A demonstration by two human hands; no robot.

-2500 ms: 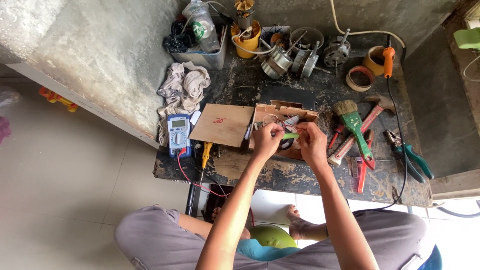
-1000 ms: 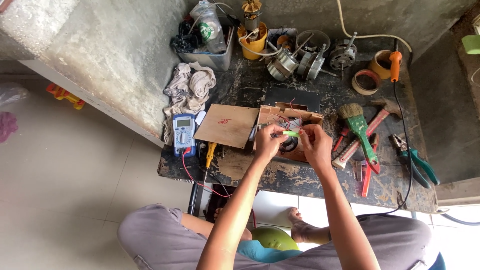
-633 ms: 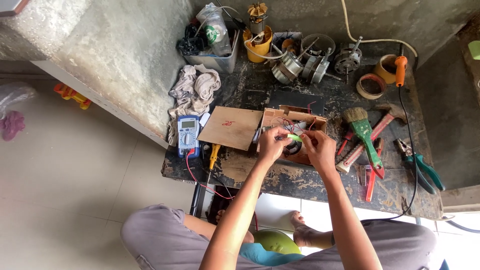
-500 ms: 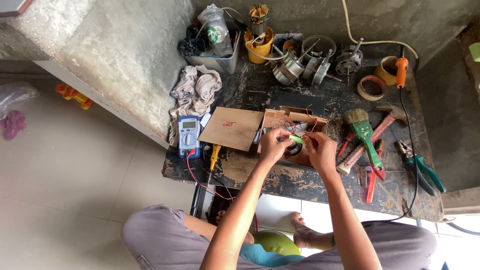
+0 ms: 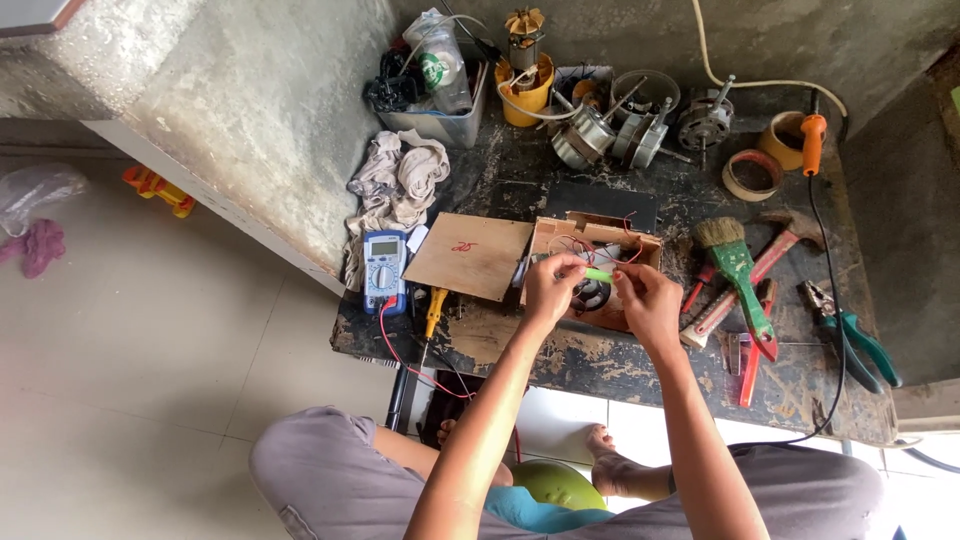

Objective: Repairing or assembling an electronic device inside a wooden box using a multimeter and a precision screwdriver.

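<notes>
Dark, stained workbench (image 5: 620,360) set against a rough concrete wall, pale tile floor on the left. Far left on the bench: crumpled rag (image 5: 398,185), w/ a blue multimeter (image 5: 385,268) near it and a flat wooden lid (image 5: 470,255) just right. Centre: open wooden box (image 5: 600,240) w/ red wires inside. Over it, left hand (image 5: 550,290) pinches one end of a small green tube (image 5: 598,274); right hand (image 5: 650,302) pinches the other end, fingers pressed together. Right: green-handled brush (image 5: 738,270), red hammer (image 5: 745,280), green pliers (image 5: 855,335) far right.
</notes>
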